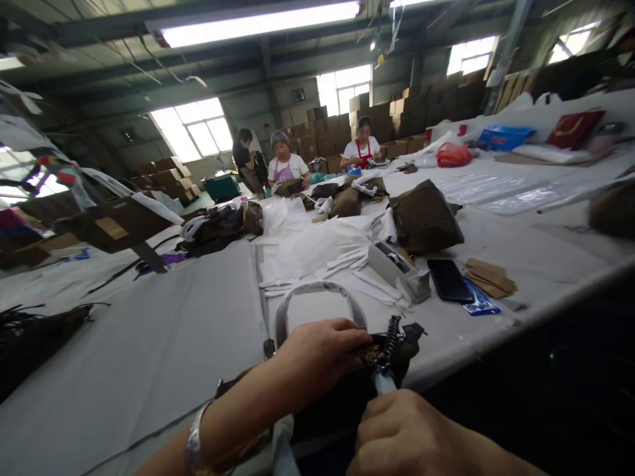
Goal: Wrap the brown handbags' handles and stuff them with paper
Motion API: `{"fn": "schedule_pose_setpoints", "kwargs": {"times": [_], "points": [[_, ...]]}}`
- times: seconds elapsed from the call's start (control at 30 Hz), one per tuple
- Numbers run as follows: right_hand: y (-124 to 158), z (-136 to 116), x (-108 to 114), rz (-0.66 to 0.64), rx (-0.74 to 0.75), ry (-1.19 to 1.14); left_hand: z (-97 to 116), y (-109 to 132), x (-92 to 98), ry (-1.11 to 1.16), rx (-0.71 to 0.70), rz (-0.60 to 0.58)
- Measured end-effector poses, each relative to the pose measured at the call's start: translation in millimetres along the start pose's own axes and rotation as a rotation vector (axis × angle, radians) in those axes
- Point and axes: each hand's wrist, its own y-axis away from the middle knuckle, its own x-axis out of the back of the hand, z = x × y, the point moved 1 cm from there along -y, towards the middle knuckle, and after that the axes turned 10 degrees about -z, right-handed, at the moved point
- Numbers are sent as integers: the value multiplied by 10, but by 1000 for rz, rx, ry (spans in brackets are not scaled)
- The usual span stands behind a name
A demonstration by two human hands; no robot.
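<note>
A dark bag (337, 396) lies in front of me at the table edge, its arched handle (317, 288) covered in pale wrapping. My left hand (317, 350), with a silver bracelet at the wrist, is closed on the bag's upper edge, its fingertips beside a patterned brown patch (371, 354). Closed in a fist, my right hand (404, 433) grips a pale wrapped strap (383, 382). From the strap's far end a dark, coiled-looking cord (393, 336) sticks up. Much of the bag is hidden under my hands and in shadow.
Beyond the bag are a grey tape dispenser (399, 270), a black phone (449, 279), brown paper tags (489, 277) and white paper strips (342, 261). An olive bag (425, 218) stands behind them. Several people work across the table.
</note>
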Motion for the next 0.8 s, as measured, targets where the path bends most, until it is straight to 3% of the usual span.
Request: {"fn": "schedule_pose_setpoints", "kwargs": {"times": [0.1, 0.17, 0.27, 0.37, 0.5, 0.6, 0.67, 0.73, 0.8], "points": [[58, 43, -12, -12, -27, -38, -4, -172, 9, 11, -106, -152], [86, 82, 0, -9, 41, -3, -30, -238, 32, 27, -125, -183], [104, 140, 7, -46, 141, 80, -61, -317, 82, 23, -140, -146], [104, 176, -23, -21, 145, 94, -13, -387, 120, -110, -205, -114], [107, 205, -102, -18, 104, 83, 201, -465, 93, -438, -477, -63], [108, 243, -126, -88, 63, 109, 340, -530, 50, -414, -659, -56], [99, 268, -112, -116, 101, 107, 359, -586, 35, -257, -540, -17], [85, 289, -88, -119, 185, 89, 319, -638, 12, -124, -240, 42], [73, 313, -73, -109, 220, 75, 267, -670, -34, -100, 16, 12]]}}
